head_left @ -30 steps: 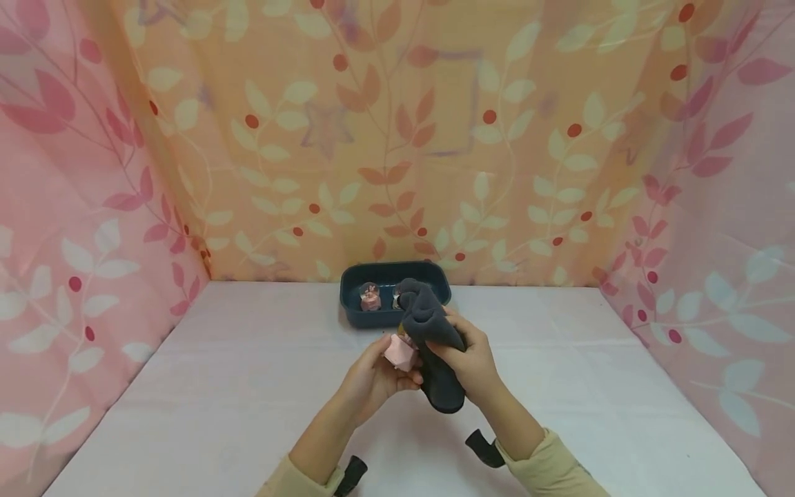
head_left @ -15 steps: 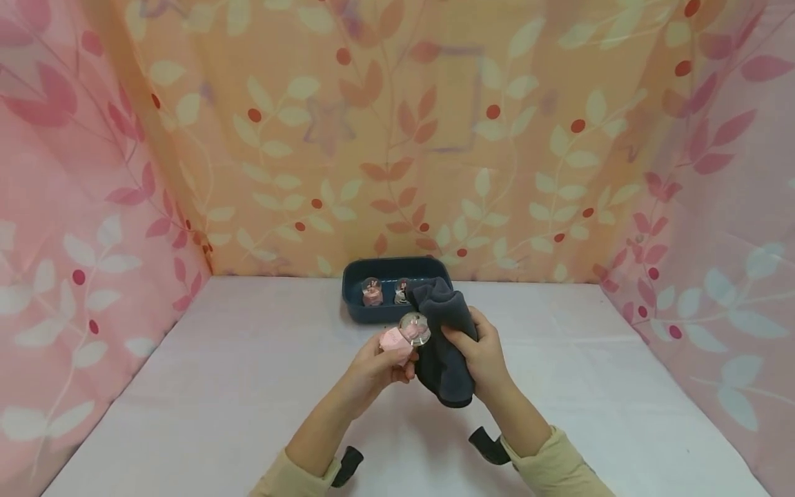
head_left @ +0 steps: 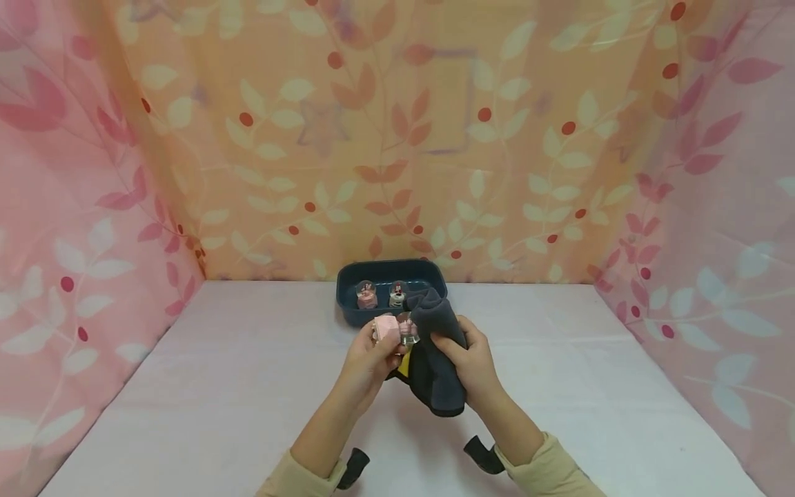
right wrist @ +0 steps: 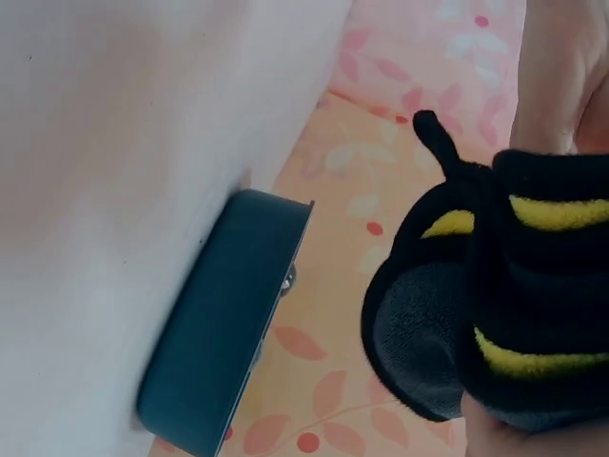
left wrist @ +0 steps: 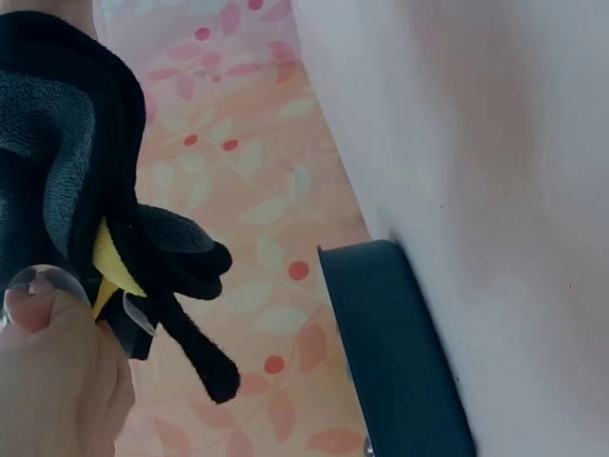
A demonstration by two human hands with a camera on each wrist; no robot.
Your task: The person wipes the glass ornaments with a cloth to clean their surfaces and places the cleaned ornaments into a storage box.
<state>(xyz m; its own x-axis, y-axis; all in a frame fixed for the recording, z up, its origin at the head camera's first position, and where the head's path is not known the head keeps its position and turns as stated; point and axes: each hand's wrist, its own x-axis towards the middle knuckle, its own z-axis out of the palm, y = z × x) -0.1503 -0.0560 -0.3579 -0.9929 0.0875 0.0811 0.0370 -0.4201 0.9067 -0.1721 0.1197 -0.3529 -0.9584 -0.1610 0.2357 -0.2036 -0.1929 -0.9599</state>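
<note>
My left hand [head_left: 366, 359] pinches a small snow globe [head_left: 408, 328] by its pale pink base, the clear dome pointing right. In my right hand [head_left: 478, 355] is a bunched cloth [head_left: 437, 345], dark grey with black edging and a yellow side. The cloth's folds lie against the globe's dome in the head view. From the left wrist, the dome [left wrist: 43, 286] shows past the thumb, beside the cloth [left wrist: 67, 162]. The right wrist view shows the cloth [right wrist: 419, 314] folded in layers, a black loop at its corner; the globe is hidden there.
A dark teal tray [head_left: 357, 319] stands at the back of the white table [head_left: 248, 373]. Inside it sit a pink-based snow globe [head_left: 366, 295] and a white-and-black based one [head_left: 397, 295]. Patterned curtains [head_left: 397, 138] enclose the back and sides.
The globe has turned in my left hand: its base faced the camera, then its dome showed, and now it lies sideways. The cloth has shifted around it, baring its yellow side.
</note>
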